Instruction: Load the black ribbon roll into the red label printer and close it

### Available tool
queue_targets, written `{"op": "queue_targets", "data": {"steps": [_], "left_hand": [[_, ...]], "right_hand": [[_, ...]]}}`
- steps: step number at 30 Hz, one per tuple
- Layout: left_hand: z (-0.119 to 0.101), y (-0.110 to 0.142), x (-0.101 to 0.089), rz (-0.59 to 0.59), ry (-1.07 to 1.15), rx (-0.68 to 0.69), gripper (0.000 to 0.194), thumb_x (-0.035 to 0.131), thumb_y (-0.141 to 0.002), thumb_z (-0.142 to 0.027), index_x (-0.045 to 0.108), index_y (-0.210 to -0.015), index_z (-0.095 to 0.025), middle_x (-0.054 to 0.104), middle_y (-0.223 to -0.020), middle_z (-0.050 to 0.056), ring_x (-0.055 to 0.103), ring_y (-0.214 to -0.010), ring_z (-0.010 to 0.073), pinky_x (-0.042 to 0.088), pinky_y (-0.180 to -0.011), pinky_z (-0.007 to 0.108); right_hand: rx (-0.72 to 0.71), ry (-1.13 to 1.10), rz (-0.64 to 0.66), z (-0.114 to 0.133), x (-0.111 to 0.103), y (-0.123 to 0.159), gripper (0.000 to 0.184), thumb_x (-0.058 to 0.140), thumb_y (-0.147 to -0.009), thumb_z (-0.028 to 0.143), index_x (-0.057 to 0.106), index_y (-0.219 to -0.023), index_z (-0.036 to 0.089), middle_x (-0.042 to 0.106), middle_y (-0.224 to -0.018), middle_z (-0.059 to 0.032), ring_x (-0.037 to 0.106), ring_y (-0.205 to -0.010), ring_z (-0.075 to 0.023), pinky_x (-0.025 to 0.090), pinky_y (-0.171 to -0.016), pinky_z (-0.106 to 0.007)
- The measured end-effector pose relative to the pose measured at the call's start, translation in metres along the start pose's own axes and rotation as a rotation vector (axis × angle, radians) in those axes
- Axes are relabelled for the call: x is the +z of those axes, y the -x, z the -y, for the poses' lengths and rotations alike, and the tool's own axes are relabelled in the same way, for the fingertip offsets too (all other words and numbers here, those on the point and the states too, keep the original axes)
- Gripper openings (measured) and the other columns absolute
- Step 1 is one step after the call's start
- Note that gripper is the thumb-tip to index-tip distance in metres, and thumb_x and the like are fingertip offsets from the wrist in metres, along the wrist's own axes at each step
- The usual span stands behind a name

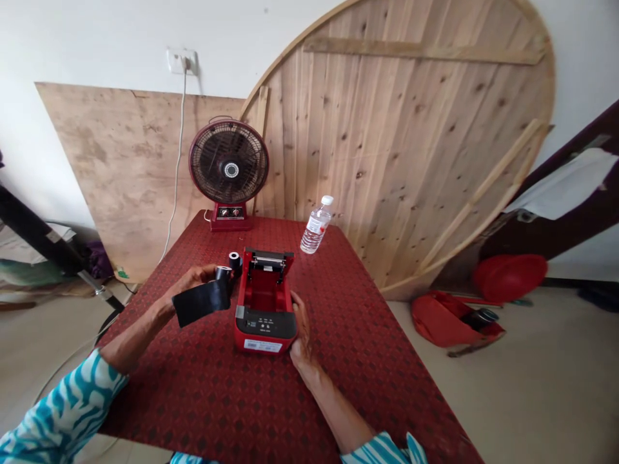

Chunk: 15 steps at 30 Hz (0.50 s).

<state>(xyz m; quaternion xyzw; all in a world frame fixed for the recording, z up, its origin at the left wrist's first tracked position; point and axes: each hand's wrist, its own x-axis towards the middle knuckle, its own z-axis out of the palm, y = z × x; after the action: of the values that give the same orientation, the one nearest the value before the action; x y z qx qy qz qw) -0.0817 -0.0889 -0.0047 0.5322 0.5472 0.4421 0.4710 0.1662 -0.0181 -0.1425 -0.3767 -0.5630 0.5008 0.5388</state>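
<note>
A small red-and-black printer (265, 325) sits on the table with its lid (269, 259) raised, and its red inner bay shows no roll inside. My right hand (300, 334) grips the printer's right side, thumb and fingers partly hidden behind it. To the printer's left, my left hand (194, 278) is closed around a paper roll (223, 273) with a pale end and a dark outer side. A loose black strip (200, 303) hangs out from that roll toward my wrist. Just beyond it stands another dark roll (235, 260) with a white end and a hollow core.
A water bottle (316, 225) and a red electric fan (229, 169) stand toward the far end of the red patterned table (367, 367). Behind lean a plywood sheet (130, 154) and a round wooden board (387, 142). A red bag (438, 322) lies on the floor at right.
</note>
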Motion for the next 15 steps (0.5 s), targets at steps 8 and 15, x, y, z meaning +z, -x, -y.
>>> {"op": "queue_targets", "data": {"steps": [8, 15], "left_hand": [[-0.032, 0.015, 0.032, 0.243, -0.257, 0.152, 0.054, 0.050, -0.089, -0.044, 0.048, -0.136, -0.017, 0.066, -0.118, 0.007, 0.058, -0.111, 0.0261, 0.046, -0.094, 0.035], [-0.028, -0.004, 0.044, 0.198, -0.460, 0.115, 0.052, 0.038, -0.093, -0.044, 0.043, -0.141, -0.023, 0.054, -0.138, 0.004, 0.051, -0.124, 0.0236, 0.039, -0.104, 0.034]], "right_hand": [[0.046, -0.028, -0.008, 0.007, 0.003, 0.001, 0.048, 0.044, -0.089, 0.053, 0.056, -0.126, 0.024, 0.063, -0.122, -0.0059, 0.052, -0.119, -0.0234, 0.043, -0.099, -0.041], [0.037, -0.046, -0.028, 0.009, 0.008, -0.001, 0.044, 0.043, -0.089, 0.052, 0.059, -0.121, 0.025, 0.063, -0.119, -0.0053, 0.053, -0.117, -0.0226, 0.042, -0.100, -0.041]]}}
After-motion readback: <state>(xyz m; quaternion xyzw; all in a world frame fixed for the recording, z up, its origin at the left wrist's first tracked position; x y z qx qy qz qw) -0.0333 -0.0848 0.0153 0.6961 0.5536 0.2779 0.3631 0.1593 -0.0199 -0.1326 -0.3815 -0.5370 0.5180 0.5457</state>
